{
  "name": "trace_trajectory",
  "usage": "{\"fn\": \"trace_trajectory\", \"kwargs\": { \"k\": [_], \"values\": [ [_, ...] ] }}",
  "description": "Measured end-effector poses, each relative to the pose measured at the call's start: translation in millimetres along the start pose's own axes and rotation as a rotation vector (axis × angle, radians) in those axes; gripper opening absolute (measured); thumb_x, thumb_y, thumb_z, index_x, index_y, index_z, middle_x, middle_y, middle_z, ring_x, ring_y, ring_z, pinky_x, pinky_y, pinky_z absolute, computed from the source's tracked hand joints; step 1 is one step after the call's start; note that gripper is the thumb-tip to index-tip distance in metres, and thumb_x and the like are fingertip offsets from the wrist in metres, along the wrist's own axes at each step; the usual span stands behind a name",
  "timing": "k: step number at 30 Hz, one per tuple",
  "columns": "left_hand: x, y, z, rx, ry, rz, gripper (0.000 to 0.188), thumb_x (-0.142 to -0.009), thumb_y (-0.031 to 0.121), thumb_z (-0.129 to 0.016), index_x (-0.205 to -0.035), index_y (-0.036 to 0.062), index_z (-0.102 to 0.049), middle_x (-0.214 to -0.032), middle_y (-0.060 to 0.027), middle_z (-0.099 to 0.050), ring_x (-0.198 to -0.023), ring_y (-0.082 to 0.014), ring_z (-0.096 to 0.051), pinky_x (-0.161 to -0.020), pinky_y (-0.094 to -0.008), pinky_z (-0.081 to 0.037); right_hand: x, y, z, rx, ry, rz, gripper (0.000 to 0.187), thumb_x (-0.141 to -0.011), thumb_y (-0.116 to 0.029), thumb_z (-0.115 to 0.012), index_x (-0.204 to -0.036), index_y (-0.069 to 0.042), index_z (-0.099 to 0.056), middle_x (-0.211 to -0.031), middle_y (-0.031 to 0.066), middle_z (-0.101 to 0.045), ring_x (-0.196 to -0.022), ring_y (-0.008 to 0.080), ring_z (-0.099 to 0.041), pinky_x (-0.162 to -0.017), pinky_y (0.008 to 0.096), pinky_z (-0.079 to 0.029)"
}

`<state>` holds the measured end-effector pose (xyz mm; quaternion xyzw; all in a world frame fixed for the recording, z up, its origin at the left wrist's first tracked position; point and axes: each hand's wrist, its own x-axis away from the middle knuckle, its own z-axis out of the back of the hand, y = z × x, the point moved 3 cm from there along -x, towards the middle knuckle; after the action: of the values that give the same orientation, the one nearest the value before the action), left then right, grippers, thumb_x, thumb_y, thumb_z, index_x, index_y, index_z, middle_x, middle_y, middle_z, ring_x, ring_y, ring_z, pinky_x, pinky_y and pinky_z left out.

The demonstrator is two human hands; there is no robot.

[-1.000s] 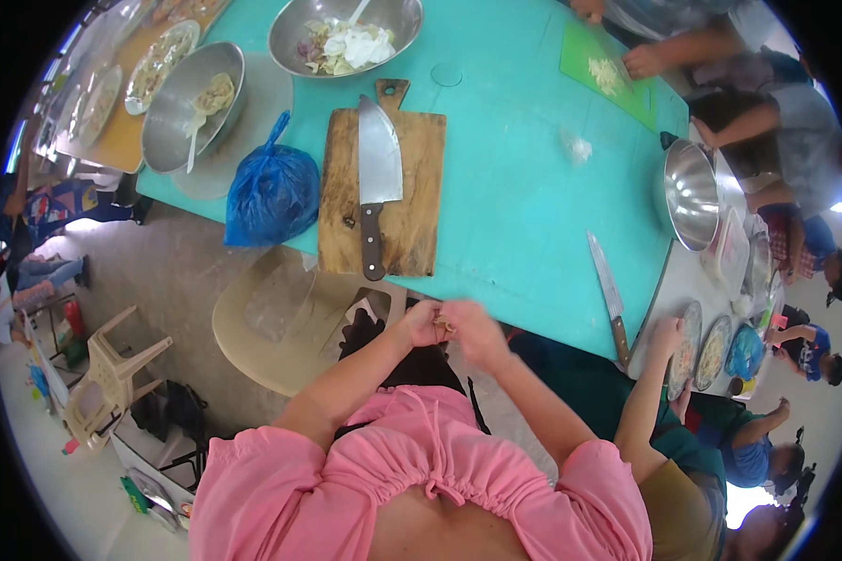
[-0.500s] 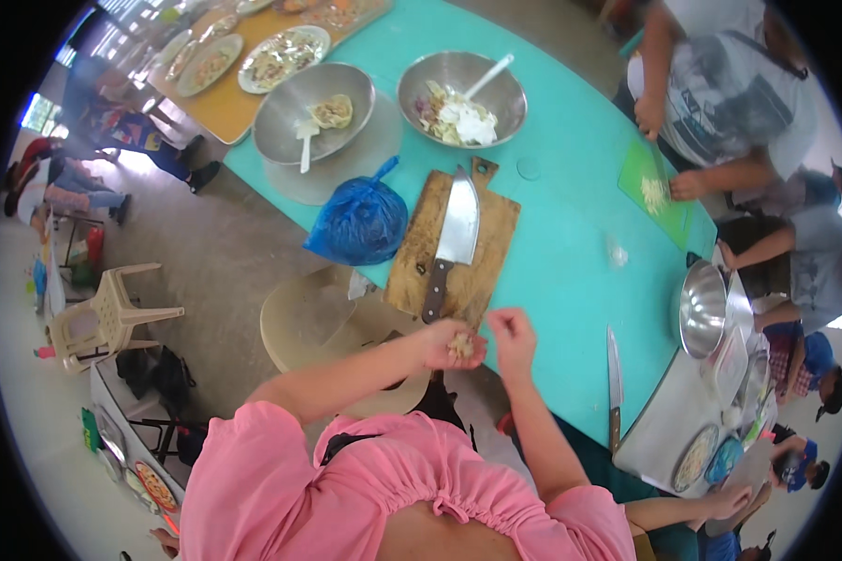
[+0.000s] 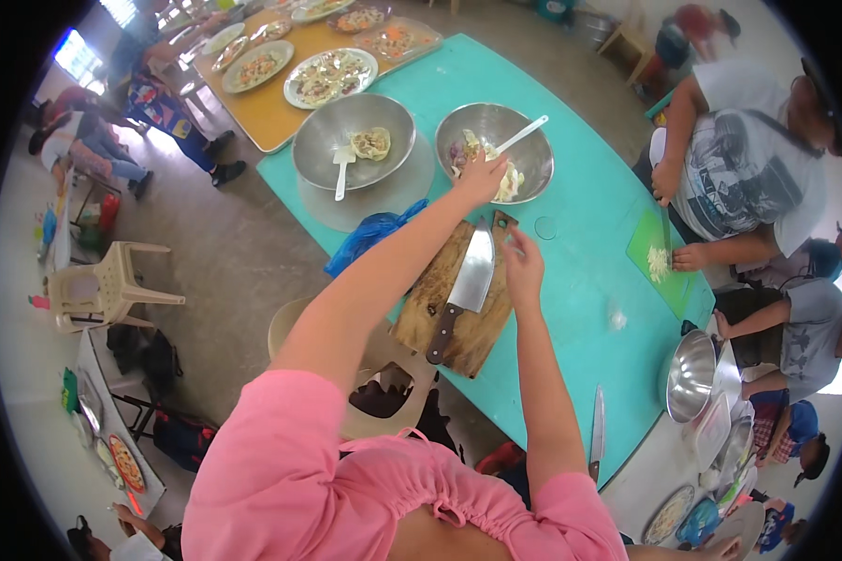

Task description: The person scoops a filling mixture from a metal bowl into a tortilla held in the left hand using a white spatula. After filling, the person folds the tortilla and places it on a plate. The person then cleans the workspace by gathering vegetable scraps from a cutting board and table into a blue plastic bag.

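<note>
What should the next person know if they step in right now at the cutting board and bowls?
Left hand: reaching over the rim of the steel bowl of chopped food; whether it holds anything cannot be told.
Right hand: open, hovering at the far end of the wooden cutting board.
Cleaver: lying flat on the board, untouched.
Done: chopped food sits in the bowl.
Left: cleaver still on the board.

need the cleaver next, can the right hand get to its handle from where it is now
Probably yes. The right hand hovers at the far end of the wooden board, beside the cleaver blade. The handle points toward the person, with nothing lying over it. The left hand is off at the steel bowl.
</note>
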<state>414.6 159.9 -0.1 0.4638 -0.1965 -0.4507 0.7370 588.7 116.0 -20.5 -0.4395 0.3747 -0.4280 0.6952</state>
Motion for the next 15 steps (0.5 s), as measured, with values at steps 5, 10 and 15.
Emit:
{"fn": "trace_trajectory", "kwargs": {
  "k": [5,10,15],
  "values": [
    [136,-30,67,0.267,-0.252,0.363,0.043,-0.091,0.038,-0.043,-0.098,0.0013,-0.064,-0.085,-0.0049,-0.063,-0.073,-0.0108,-0.054,-0.067,-0.0240,-0.043,2,58,9,-0.107,0.012,-0.303,0.031,-0.084,-0.015,-0.056,-0.109,0.002,-0.055,-0.085,0.0079,-0.059,-0.074,0.0135,-0.057,-0.066,0.0255,-0.047],
    [255,-111,139,0.369,0.046,0.629,0.018,-0.081,0.012,-0.057,-0.095,0.0025,-0.064,-0.078,-0.0041,-0.062,-0.070,-0.0127,-0.055,-0.064,-0.0265,-0.044,-41,43,-30,-0.232,-0.034,-0.323,0.034,-0.084,-0.020,-0.056,-0.110,0.001,-0.054,-0.081,0.0073,-0.059,-0.070,0.0115,-0.058,-0.056,0.0251,-0.047],
    [281,-131,194,0.200,0.203,0.708,0.030,-0.078,0.011,-0.059,-0.107,0.0023,-0.058,-0.094,-0.0069,-0.061,-0.083,-0.0139,-0.056,-0.074,-0.0281,-0.046,-13,53,-30,0.042,0.043,-0.198,0.034,-0.082,-0.017,-0.058,-0.110,0.001,-0.054,-0.082,0.0083,-0.059,-0.077,0.0205,-0.058,-0.071,0.0318,-0.047]
  ]
}}
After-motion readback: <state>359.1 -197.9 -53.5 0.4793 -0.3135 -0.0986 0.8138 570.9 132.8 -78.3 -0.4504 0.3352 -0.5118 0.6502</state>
